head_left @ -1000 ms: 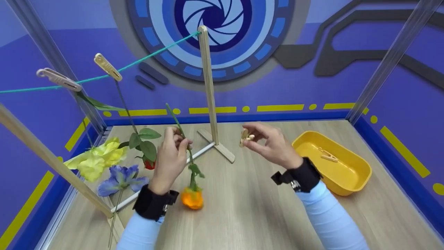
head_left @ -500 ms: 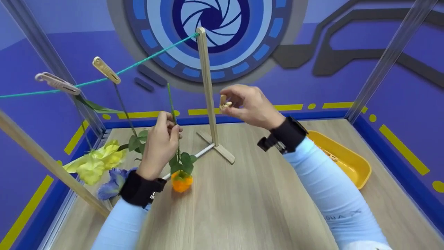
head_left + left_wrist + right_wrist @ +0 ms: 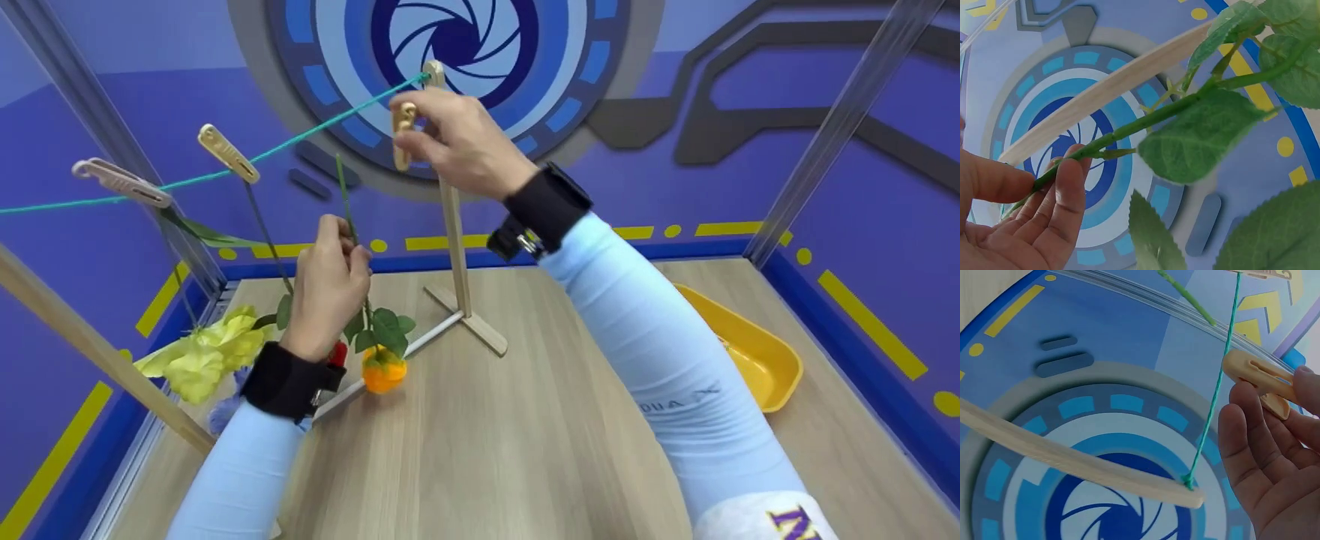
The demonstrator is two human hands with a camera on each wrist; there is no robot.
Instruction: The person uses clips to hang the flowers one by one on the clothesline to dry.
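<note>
My left hand pinches the green stem of an orange flower, which hangs head down below the fingers. In the left wrist view, thumb and fingertips close on that stem beside its leaves. Up near the top of the wooden post, my right hand holds a beige clothespin. The right wrist view has this clothespin's rounded end close to the green cord; whether they touch, I cannot tell. Two other clothespins, a pale one and a beige one, sit on the cord with stems hanging from them.
A wooden post with a crossed foot holds the cord's far end; another post stands at left. Yellow petals and a blue flower lie low on the left. A yellow tub sits at right, partly behind my arm.
My right hand has risen and moved left with the clothespin, from near the tub to the cord. The left hand has lifted the orange flower and shifted left.
</note>
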